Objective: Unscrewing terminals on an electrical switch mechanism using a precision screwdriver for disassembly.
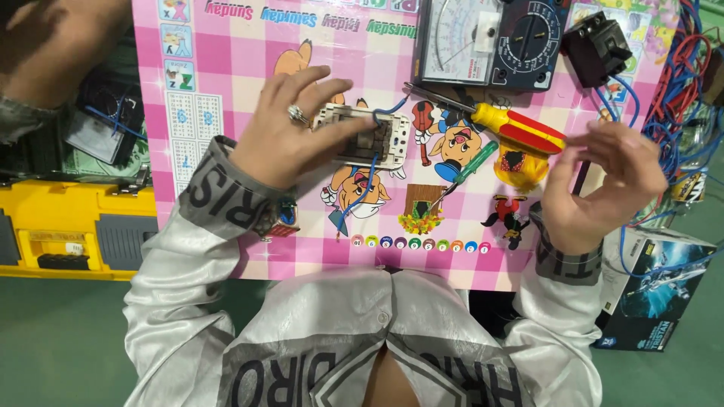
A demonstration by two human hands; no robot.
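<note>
The work in hand looks like wiring a switch [363,136]: the left hand [290,128] clamps the cream switch module against the pink checked surface [241,60], thumb and fingers closed around its left end and top edge, a ring on one finger. The right hand [603,177] hovers well apart to the right, fingers half curled and pinched loosely together; I cannot tell whether it holds anything, perhaps a wire end. A blue wire [369,177] runs from the switch's top down across its face and trails toward the person. As a judgement, the wire is being seated in a terminal, and the next move calls for a tool to tighten it while the left hand keeps the module from turning. The nearest one is the screwdriver [498,120] with the yellow and red handle, lying just right of the switch, its tip pointing up-left; a small green-handled driver [471,166] lies below it. The switch lies flat near the surface's middle, back side up, rectangular, pale, with darker recesses. A meter [490,38] and a black breaker [596,45] sit at the far edge
</note>
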